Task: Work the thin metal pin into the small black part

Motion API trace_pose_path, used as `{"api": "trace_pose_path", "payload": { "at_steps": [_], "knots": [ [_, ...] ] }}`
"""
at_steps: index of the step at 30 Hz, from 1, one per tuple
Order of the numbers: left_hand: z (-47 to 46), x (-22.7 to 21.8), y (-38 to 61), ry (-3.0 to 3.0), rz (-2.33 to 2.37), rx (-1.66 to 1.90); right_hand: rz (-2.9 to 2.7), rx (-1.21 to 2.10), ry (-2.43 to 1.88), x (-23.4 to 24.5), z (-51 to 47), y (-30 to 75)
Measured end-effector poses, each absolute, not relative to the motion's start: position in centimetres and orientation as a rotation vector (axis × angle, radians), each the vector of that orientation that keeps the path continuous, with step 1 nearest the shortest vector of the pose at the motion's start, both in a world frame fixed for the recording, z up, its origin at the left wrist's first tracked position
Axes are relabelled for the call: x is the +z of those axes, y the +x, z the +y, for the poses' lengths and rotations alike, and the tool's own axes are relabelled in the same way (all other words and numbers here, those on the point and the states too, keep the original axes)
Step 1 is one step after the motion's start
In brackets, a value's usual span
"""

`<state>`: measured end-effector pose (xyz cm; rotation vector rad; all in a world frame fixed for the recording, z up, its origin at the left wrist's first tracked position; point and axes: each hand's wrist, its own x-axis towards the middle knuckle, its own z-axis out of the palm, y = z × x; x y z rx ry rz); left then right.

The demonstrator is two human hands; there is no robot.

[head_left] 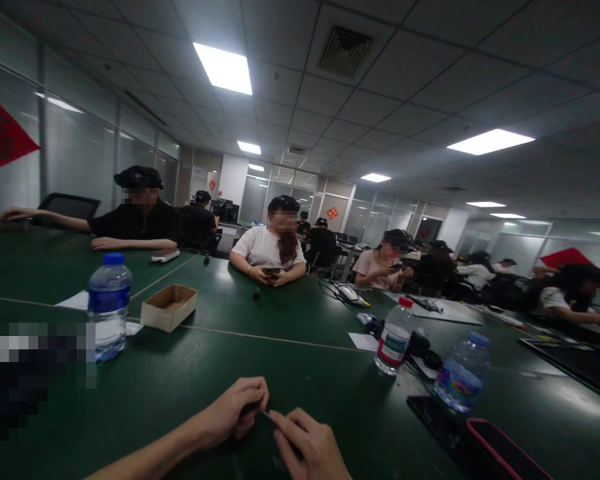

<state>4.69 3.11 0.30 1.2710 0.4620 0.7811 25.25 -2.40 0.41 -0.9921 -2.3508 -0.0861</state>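
Low in the head view, my left hand (241,405) is closed, thumb over curled fingers, around something dark that is mostly hidden. Just to its right, my right hand (310,443) pinches a small, thin, light-coloured piece (266,415) between thumb and fingertips. The piece spans the narrow gap between my two hands; its kind is too small to make out. Both hands are just above the green table (180,380).
A blue-capped water bottle (111,307) and an open cardboard box (170,308) stand left. To the right are a red-capped bottle (395,337), another blue-capped bottle (463,373), a black tablet-like slab (437,420) and a pink-edged phone (507,450). A person (270,247) sits opposite.
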Motion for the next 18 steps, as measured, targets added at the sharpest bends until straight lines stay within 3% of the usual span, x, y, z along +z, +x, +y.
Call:
{"api": "trace_pose_path", "payload": {
  "at_steps": [18],
  "knots": [
    [3.16,0.11,4.59,1.236,0.481,0.738,-2.334,-0.003,-1.064,1.01,-3.27,25.11]
  ]
}}
